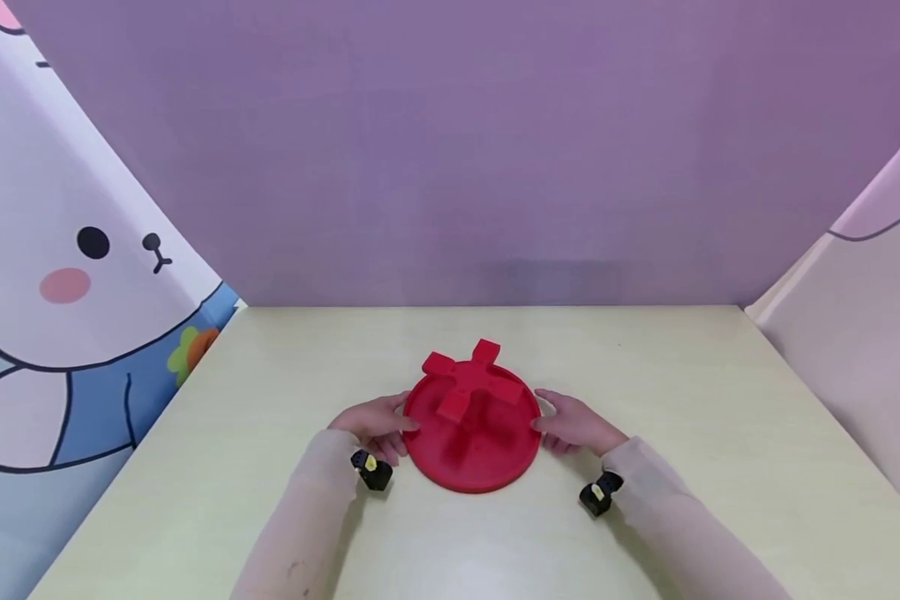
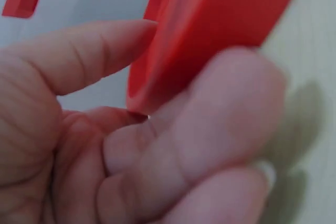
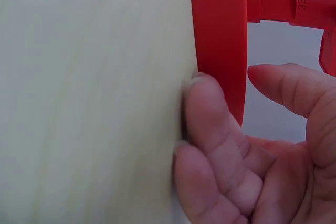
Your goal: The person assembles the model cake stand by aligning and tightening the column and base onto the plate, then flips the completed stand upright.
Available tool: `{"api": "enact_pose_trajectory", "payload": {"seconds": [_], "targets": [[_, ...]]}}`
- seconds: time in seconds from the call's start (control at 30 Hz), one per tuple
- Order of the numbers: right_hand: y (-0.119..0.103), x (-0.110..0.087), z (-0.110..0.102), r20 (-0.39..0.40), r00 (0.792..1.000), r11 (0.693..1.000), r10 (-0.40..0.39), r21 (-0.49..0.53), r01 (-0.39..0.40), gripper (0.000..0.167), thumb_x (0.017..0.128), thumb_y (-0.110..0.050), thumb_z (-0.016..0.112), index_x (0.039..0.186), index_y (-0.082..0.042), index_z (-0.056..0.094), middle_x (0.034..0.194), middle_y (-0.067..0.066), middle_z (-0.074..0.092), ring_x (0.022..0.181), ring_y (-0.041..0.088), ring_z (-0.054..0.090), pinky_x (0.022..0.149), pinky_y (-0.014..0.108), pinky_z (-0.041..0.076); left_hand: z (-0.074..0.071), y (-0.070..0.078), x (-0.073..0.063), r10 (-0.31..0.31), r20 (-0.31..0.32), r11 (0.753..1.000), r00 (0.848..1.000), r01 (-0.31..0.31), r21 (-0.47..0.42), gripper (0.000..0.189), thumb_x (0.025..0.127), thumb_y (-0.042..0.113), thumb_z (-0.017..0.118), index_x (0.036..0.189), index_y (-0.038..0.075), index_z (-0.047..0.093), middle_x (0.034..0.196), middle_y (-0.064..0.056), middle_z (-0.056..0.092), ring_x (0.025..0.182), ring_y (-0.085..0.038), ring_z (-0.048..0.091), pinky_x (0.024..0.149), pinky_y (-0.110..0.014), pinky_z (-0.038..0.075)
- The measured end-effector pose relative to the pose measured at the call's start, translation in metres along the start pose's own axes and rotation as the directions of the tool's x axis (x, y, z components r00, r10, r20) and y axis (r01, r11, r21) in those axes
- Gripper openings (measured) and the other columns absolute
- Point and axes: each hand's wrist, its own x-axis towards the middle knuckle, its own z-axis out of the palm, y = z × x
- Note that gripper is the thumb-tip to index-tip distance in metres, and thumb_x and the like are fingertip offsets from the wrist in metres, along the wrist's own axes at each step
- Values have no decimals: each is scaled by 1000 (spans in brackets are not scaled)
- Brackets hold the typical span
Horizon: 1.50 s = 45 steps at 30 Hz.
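A red round base (image 1: pixel 471 471) with a raised rim lies on the table between the two hands. Above its far half stands a red cross-shaped top (image 1: pixel 474 377) with several block-ended arms. My left hand (image 1: pixel 375 423) holds the base at its left edge, thumb over the rim and fingers against the outer side wall. On the opposite edge, my right hand (image 1: pixel 573 423) grips the rim the same way. In the right wrist view, the base's side wall (image 3: pixel 220 30) meets my fingertips near the tabletop, and a cross arm (image 3: pixel 310 2) bears a small "33".
The pale table (image 1: pixel 705 467) reaches back to a purple wall (image 1: pixel 480 150). A panel with a cartoon animal (image 1: pixel 67 192) stands along the left side, and a pale panel (image 1: pixel 862 350) along the right. Black wrist cameras (image 1: pixel 372 470) sit on both sleeves.
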Motion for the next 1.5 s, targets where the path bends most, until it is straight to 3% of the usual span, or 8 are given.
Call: {"api": "enact_pose_trajectory", "payload": {"seconds": [0.13, 0.33, 0.63, 0.9, 1.0, 1.1, 1.27, 1.5], "targets": [[0, 2, 3, 34, 999, 999, 20, 35, -21, 65, 90, -14, 56, 146, 4, 29, 65, 7, 60, 50, 14, 55, 48, 22, 45, -2, -4, 3, 6, 25, 999, 1000, -5, -33, 73, 92, 13, 61, 154, 19, 22, 63, -11, 62, 47, -16, 59, 51, -26, 53], [-3, 6, 11, -16, 999, 999, 41, -13, -41, 62, 88, -8, 57, 146, -5, 37, 62, 9, 59, 47, 16, 54, 44, 22, 42, -4, -6, 3, 18, 23, 999, 1000, -17, -47, 77, 89, 7, 61, 154, 19, 21, 61, -11, 62, 44, -15, 58, 48, -25, 51], [-16, 3, 13, -27, 999, 981, 46, -189, -50, 29, 86, -6, 60, 115, -8, 55, 64, 6, 59, 51, 17, 54, 47, 25, 44, -1, -8, 1, 36, 57, 998, 998, -33, -44, 78, 87, 1, 54, 154, 15, 18, 59, -9, 61, 43, -14, 57, 45, -22, 48], [-14, -9, 4, -46, 998, 982, 35, -182, -43, 61, 83, -11, 62, 139, 3, 44, 62, 5, 58, 51, 16, 52, 48, 25, 40, 2, -9, -4, 62, 114, 998, 992, -60, -19, 84, 85, 3, 56, 155, 19, 14, 59, -9, 58, 43, -14, 56, 46, -23, 49], [-13, -12, 0, -33, 999, 992, 26, -119, -29, 64, 82, -10, 61, 140, 6, 42, 63, 5, 60, 53, 17, 55, 49, 26, 43, 2, -9, -7, 56, 117, 998, 992, -57, -2, 84, 83, 6, 57, 155, 19, 16, 62, -9, 57, 46, -15, 57, 48, -25, 51], [-9, -13, -2, -23, 999, 995, 42, 89, -40, 66, 80, -5, 59, 141, 7, 39, 68, 5, 62, 56, 17, 59, 54, 28, 51, 5, -10, -7, 51, 117, 999, 992, -49, -18, 85, 81, 7, 58, 155, 18, 18, 67, -10, 60, 50, -16, 58, 51, -28, 53], [-1, -15, 1, 4, 999, 897, 38, 440, -36, 67, 83, -1, 54, 145, 7, 29, 75, 7, 64, 62, 16, 64, 62, 31, 57, 8, -16, -4, 92, 121, 988, 988, -75, -136, 85, 80, 2, 55, 155, 14, 16, 71, -13, 62, 54, -18, 62, 57, -31, 56], [2, -24, -2, 30, 1000, 837, -9, 547, -9, 66, 90, 1, 56, 147, 8, 23, 81, 8, 66, 68, 15, 66, 65, 29, 57, 15, -25, -7, 176, 144, 907, 974, -104, -407, 79, 85, -4, 50, 154, 11, 15, 66, -7, 58, 51, -14, 59, 58, -31, 56]]}}
